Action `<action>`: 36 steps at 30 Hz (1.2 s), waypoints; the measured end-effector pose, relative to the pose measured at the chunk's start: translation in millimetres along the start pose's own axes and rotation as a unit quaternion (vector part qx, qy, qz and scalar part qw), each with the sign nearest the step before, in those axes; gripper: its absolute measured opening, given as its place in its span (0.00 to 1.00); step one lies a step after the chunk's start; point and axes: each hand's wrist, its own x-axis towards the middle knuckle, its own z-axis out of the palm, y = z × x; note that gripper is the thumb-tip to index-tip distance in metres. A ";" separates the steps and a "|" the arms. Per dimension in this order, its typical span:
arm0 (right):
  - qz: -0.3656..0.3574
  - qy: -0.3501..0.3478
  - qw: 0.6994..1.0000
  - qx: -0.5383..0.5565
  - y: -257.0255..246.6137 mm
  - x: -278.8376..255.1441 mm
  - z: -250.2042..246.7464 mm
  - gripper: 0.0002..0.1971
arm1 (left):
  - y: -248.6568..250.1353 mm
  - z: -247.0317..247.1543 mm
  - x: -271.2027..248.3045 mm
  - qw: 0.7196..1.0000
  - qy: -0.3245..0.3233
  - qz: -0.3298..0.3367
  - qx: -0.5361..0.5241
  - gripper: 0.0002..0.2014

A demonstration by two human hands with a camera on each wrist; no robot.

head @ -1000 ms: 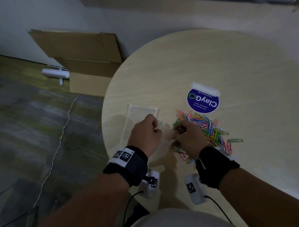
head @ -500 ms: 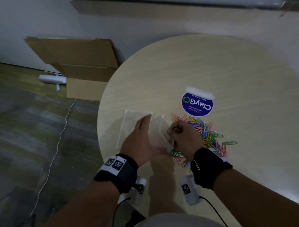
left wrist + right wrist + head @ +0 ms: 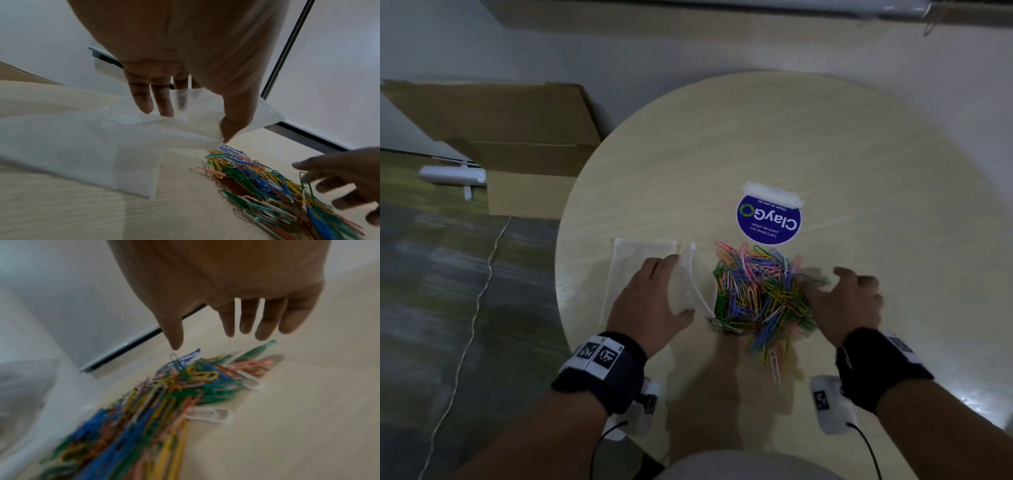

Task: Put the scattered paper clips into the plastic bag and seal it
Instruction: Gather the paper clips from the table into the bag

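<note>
The left hand (image 3: 650, 301) holds the open mouth of the clear plastic bag (image 3: 685, 284), raised off the round bench (image 3: 859, 154). The multicoloured paper clips (image 3: 760, 298) lie heaped just right of the bag mouth. The right hand (image 3: 846, 301), fingers (image 3: 842, 273) spread, rests at the heap's right edge. A blue round sticker (image 3: 768, 221) lies beyond the heap. A cardboard box (image 3: 517, 144) stands left of the bench.

Right hand (image 3: 847, 301) left the plastic bag (image 3: 690, 284), now beyond paper clips (image 3: 760, 294)
</note>
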 end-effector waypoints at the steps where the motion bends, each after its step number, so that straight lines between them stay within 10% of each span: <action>1: 0.009 -0.029 0.999 -0.021 4.7 -0.3 1.5 0.39 | 0.8 0.6 -0.7 1.000 -0.001 -0.002 -0.002 0.46; 7: -0.118 -0.050 0.990 -0.064 -3.0 -7.4 28.5 0.30 | 6.6 6.9 -0.9 1.000 -0.011 -0.007 0.013 0.46; 23: -0.166 -0.083 0.982 -0.036 -2.0 -11.3 -2.1 0.11 | 14.3 13.7 -1.7 0.999 -0.012 -0.033 0.036 0.45; 36: -0.352 -0.114 0.929 -0.035 -74.5 -40.5 -24.2 0.19 | 31.0 15.9 1.4 0.999 -0.015 -0.025 0.041 0.44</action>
